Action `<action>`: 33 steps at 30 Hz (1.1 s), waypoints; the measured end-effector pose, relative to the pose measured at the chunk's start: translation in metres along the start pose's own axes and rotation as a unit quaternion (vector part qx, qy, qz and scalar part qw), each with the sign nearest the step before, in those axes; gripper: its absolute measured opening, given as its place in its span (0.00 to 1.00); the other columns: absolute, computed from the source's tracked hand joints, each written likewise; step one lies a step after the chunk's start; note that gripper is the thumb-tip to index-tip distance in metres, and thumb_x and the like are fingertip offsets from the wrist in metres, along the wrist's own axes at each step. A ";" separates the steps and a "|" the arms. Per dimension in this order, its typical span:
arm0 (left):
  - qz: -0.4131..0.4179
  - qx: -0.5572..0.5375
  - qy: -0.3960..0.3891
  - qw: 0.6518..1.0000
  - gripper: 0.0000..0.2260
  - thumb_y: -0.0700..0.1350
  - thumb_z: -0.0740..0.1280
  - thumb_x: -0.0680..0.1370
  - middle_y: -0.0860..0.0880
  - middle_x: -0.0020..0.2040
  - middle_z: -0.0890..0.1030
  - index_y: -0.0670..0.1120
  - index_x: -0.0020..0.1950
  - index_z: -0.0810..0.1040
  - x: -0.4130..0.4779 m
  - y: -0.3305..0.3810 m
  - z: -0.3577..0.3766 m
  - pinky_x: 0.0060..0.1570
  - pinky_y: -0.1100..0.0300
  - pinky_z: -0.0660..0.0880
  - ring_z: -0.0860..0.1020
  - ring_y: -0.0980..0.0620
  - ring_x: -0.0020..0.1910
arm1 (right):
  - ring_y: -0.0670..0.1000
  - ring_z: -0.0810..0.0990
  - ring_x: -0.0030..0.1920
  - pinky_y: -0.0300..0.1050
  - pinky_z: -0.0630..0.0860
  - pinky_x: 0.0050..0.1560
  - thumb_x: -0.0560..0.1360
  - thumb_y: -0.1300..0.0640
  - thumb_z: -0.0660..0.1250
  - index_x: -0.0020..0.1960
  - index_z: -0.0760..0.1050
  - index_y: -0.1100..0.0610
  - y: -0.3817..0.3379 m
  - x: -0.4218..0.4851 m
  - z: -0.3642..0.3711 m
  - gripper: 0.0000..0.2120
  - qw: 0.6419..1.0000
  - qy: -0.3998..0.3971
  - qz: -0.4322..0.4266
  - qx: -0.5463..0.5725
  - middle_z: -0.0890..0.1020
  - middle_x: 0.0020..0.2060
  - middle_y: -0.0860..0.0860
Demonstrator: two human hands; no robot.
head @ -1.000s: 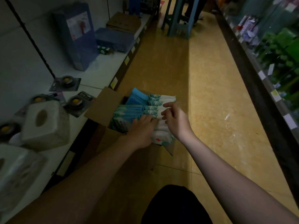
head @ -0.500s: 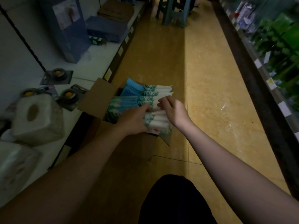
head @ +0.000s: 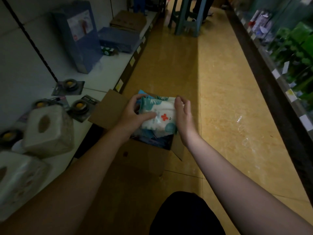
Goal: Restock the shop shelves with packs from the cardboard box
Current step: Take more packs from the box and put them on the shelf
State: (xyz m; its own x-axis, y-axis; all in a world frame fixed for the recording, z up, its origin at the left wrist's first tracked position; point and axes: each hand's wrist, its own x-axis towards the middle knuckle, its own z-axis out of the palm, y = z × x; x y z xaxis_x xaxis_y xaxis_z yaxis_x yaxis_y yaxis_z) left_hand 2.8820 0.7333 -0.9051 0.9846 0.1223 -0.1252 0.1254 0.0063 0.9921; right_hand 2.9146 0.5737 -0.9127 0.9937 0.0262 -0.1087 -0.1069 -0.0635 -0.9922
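- The left grip (head: 133,111) grasps the pack (head: 162,116) by its left edge, with the fingers curled over the far side and the thumb laid across the face.
- The right grip (head: 183,114) grasps the same pack on its right edge. Its palm is against the side and its fingers are curled over the far right corner.
- The pack is white with a teal leaf print and a red cross. It is held face up and slightly tilted, just above the open top of the cardboard box (head: 144,156).
- Teal and blue edges show behind and under the pack, but I cannot tell how many more packs there are.
- The cardboard box stands on the floor (head: 220,99), touching the front of the left shelf (head: 105,72), and one flap (head: 110,109) is folded out over the shelf's edge.
- On the near part of the left shelf lie two wrapped tissue blocks (head: 49,129).
- Just beyond them are carded round items (head: 69,85) with yellow centres.
- Farther along the shelf an upright blue carton (head: 77,34) stands beside a flat blue carton (head: 118,38).
- A stool (head: 186,19) stands in the far aisle.
- Green goods (head: 296,48) fill the right shelf.
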 end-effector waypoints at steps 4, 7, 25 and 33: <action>-0.002 -0.035 0.019 0.999 0.24 0.39 0.65 0.77 0.52 0.54 0.79 0.59 0.68 0.67 -0.003 0.005 0.010 0.36 0.58 0.79 0.82 0.54 0.43 | 0.53 0.79 0.51 0.55 0.77 0.53 0.80 0.40 0.50 0.59 0.64 0.46 -0.010 0.005 0.020 0.14 0.998 0.050 -0.022 -0.035 0.77 0.53 0.54; 0.001 -0.003 0.066 0.998 0.19 0.43 0.64 0.78 0.54 0.48 0.78 0.55 0.67 0.65 -0.007 0.016 0.009 0.32 0.60 0.77 0.81 0.56 0.39 | 0.47 0.77 0.48 0.46 0.72 0.49 0.82 0.41 0.48 0.62 0.69 0.52 -0.026 0.005 0.026 0.20 0.995 0.017 -0.045 -0.088 0.77 0.47 0.47; 0.160 0.081 0.274 0.945 0.05 0.53 0.56 0.82 0.50 0.43 0.79 0.53 0.53 0.64 -0.074 0.175 -0.109 0.34 0.53 0.81 0.82 0.55 0.36 | 0.49 0.82 0.44 0.48 0.80 0.40 0.77 0.43 0.64 0.59 0.65 0.54 -0.186 -0.026 0.157 0.19 0.969 -0.117 -0.217 0.004 0.79 0.48 0.54; 0.253 0.135 0.338 0.896 0.10 0.52 0.58 0.81 0.54 0.43 0.78 0.50 0.58 0.62 -0.133 0.258 -0.172 0.29 0.71 0.73 0.79 0.67 0.34 | 0.39 0.80 0.36 0.35 0.76 0.33 0.78 0.46 0.64 0.55 0.66 0.53 -0.282 -0.072 0.221 0.14 0.926 -0.194 -0.319 0.060 0.80 0.43 0.49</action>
State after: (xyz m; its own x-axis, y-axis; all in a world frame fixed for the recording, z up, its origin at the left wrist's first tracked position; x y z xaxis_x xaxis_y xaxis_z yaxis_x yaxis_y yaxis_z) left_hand 2.7621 0.8889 -0.6308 0.6360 0.6154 0.4656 -0.2019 -0.4496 0.8701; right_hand 2.8657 0.8103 -0.6386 0.7715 0.3775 0.5122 0.4726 0.1989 -0.8585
